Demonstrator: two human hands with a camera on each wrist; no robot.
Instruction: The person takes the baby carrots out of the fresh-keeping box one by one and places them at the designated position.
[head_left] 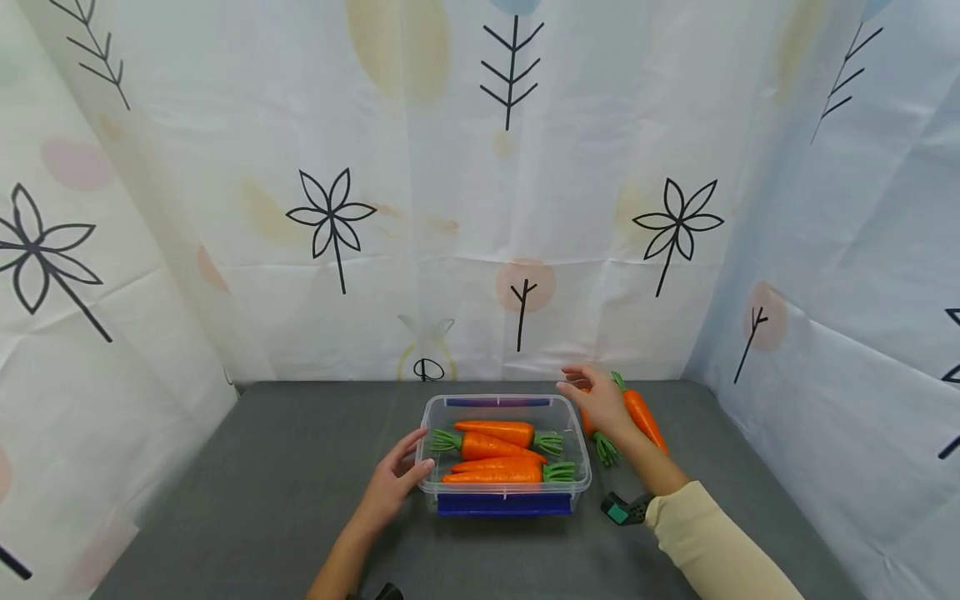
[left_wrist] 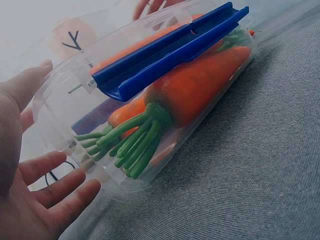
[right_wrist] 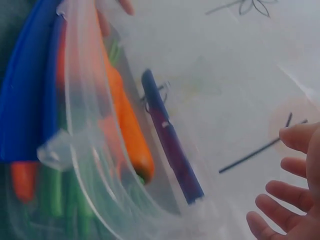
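Observation:
A clear plastic box (head_left: pixel 507 497) with blue side clips stands on the grey table, holding several orange carrots (head_left: pixel 495 447) with green stems. My left hand (head_left: pixel 393 479) is at the box's left side, fingers spread and relaxed, fingertips right at the rim. In the left wrist view its fingers (left_wrist: pixel 70 200) lie extended beside the clear wall. Just beyond the box's right rim, my right hand (head_left: pixel 600 404) hovers with loosely bent fingers and holds nothing. Beneath and beside it are two more carrots, one (head_left: pixel 647 419) lying slanted and one (head_left: pixel 588 423) partly hidden by the hand.
The grey table (head_left: pixel 315 467) extends to both sides of the box. Behind it and along both sides hang pale patterned curtains (head_left: pixel 450 208). A small black and teal device (head_left: pixel 621 509) sits at my right wrist, close to the box's front right corner.

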